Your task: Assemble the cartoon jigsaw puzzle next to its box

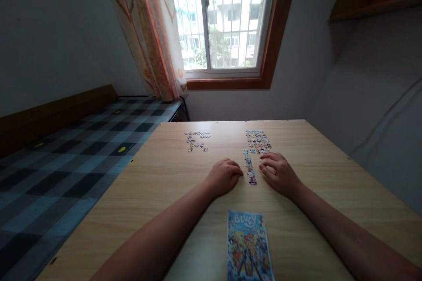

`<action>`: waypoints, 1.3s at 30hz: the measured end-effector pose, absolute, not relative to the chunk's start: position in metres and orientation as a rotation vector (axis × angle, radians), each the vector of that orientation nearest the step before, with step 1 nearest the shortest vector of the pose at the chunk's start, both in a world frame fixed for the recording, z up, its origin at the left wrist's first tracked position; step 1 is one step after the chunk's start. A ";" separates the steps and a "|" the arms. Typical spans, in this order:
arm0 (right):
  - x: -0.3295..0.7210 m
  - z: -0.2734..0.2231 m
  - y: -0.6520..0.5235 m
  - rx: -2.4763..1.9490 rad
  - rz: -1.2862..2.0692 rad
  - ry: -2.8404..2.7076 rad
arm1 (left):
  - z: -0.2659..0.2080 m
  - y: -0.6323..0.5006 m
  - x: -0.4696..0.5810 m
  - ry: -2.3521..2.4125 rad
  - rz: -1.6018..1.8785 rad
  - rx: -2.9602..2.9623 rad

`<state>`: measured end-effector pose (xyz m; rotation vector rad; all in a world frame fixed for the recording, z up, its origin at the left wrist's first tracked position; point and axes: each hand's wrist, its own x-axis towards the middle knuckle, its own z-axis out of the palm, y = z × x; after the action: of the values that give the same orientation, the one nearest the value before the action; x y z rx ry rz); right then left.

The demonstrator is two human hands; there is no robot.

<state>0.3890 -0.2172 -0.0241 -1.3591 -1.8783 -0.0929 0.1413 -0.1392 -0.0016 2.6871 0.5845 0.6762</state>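
A narrow strip of joined jigsaw pieces (250,171) runs along the tabletop between my two hands. Just left of it, my left hand (226,177) rests on the wood with its fingers curled in, and nothing shows in them. My right hand (279,173) is on the other side, its fingers bent and spread apart, holding nothing I can see. Loose jigsaw pieces (258,139) lie in rows beyond my right hand. Nearer to me, between my forearms, lies a colourful picture sheet (249,246) with "Bluey" printed at its top.
More puzzle pieces (197,140) are scattered at the far left of the wooden table (158,162). A bed with a checked cover (82,162) stands along the left. Behind the table are a window (231,22) and a curtain (148,30); a wooden shelf (376,4) hangs upper right.
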 end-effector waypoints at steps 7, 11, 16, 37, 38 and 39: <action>0.389 -0.021 -0.216 -1.341 -0.110 -1.894 | -0.004 -0.136 0.143 0.587 0.649 2.709; 0.394 -0.022 -0.214 -1.344 -0.117 -1.888 | -0.005 -0.133 0.143 0.704 0.642 2.742; 0.397 -0.023 -0.213 -1.359 -0.123 -1.880 | 0.003 -0.135 0.141 0.909 0.533 2.849; 0.392 -0.020 -0.212 -1.310 -0.075 -1.878 | 0.029 -0.096 0.103 1.914 0.071 2.634; 0.392 -0.020 -0.212 -1.307 -0.076 -1.879 | 0.028 -0.096 0.103 1.912 0.053 2.634; 0.392 -0.020 -0.212 -1.305 -0.078 -1.881 | 0.028 -0.096 0.104 1.907 0.043 2.638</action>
<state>0.3921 -0.2124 -0.0198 -1.3047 -1.8806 -0.0777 0.1037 -0.0959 0.0283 2.6380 1.9071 0.0431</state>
